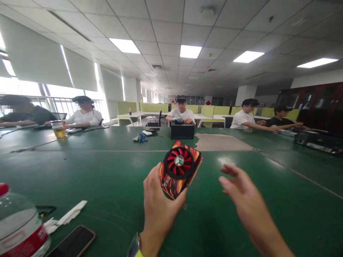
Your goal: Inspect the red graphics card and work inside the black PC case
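Note:
A graphics card (171, 180) with a red-bladed fan (184, 159) and a flame-patterned cover is held up in front of me, over the green table (112, 185). My left hand (160, 200) is wrapped round its lower left side, thumb across the bottom edge. The fan side faces me, and the card leans to one side. To the right, my right hand (241, 189) is apart from the card. Its fingers are partly bent, with a gap between thumb and fingertips, and nothing shows in them.
At my near left are a large plastic bottle (21, 228), a phone (73, 242) and a crumpled tissue (68, 216). Across the table, a person (180, 114) sits behind a black box (182, 131). A cup of yellowish drink (59, 130) stands far left; a black device (318, 141) lies far right.

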`<action>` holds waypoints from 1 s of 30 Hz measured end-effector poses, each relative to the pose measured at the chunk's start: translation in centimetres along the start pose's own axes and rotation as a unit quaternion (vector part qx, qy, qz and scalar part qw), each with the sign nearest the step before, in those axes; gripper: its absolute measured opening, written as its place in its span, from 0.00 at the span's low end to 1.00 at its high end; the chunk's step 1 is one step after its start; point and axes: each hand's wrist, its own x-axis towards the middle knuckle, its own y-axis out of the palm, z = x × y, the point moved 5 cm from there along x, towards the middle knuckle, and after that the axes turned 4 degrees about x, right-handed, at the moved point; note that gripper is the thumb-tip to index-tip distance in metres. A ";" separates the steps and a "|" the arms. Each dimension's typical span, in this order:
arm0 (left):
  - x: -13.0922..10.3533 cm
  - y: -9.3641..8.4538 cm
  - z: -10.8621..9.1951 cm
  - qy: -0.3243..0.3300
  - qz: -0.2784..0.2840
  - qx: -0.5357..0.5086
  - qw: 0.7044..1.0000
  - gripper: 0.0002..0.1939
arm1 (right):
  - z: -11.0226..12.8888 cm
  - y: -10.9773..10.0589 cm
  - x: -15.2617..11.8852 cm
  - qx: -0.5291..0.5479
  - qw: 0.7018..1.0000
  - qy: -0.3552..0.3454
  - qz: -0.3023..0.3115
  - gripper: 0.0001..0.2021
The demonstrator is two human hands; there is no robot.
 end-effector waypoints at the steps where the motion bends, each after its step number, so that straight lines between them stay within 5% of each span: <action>1: 0.0 0.0 -0.7 -0.013 -0.013 -0.004 1.000 0.45 | -0.7 1.8 0.5 0.038 0.998 0.026 0.046 0.33; 4: -1.2 0.8 -3.0 0.014 0.059 -0.050 0.997 0.46 | -3.4 5.6 0.4 0.161 0.974 0.094 0.126 0.36; 7: -2.2 1.7 -3.5 0.009 0.169 -0.129 0.977 0.44 | -6.4 5.6 0.3 0.194 0.966 0.158 0.060 0.29; 12: 0.1 3.3 0.7 -0.148 0.256 -0.235 0.926 0.46 | -8.7 4.6 0.5 0.167 0.962 0.204 0.075 0.30; 16: 0.8 4.6 3.0 -0.255 0.315 -0.355 0.842 0.46 | -8.4 6.1 -0.1 0.228 0.942 0.196 0.150 0.34; 19: 0.6 4.2 2.8 -0.281 0.334 -0.412 0.800 0.34 | -7.7 7.1 -0.8 0.250 0.931 0.188 0.190 0.35; 26: 1.2 2.8 2.6 -0.297 0.345 -0.403 0.794 0.30 | -7.7 7.4 -0.9 0.243 0.922 0.181 0.243 0.34; 28: 1.2 2.9 2.8 -0.305 0.341 -0.402 0.793 0.30 | -8.2 7.0 -0.6 0.188 0.938 0.157 0.245 0.35; 30: 1.2 3.1 3.1 -0.315 0.332 -0.400 0.794 0.30 | -8.3 5.8 0.1 0.041 0.979 0.083 0.182 0.37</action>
